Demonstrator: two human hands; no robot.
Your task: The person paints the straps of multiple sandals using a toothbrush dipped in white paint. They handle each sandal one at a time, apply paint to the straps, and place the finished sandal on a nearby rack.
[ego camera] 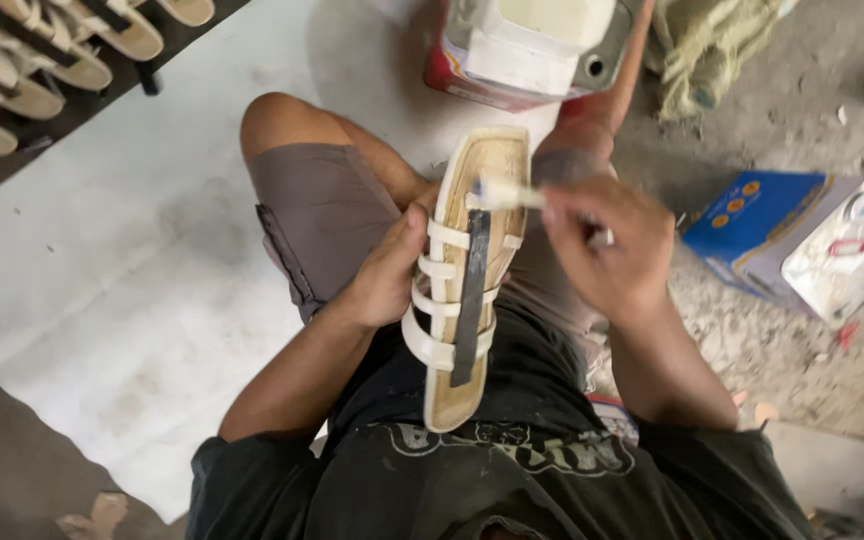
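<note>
On a dusty concrete floor (752, 340) beside a blue box (752, 225), the left hand (387, 270) grips a sandal (467, 280); the right hand (607, 240) pinches a brush (507, 195).

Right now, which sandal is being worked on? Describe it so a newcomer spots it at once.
Centre of view, over the seated person's lap: the left hand grips a tan-soled sandal. The right hand holds a small pale brush against it. Unlike the racked sandals top left, it has white cross straps and one dark lengthwise strip.

Brush (507, 194) handle hidden in right hand (607, 245); bristles perhaps blurred.
</note>
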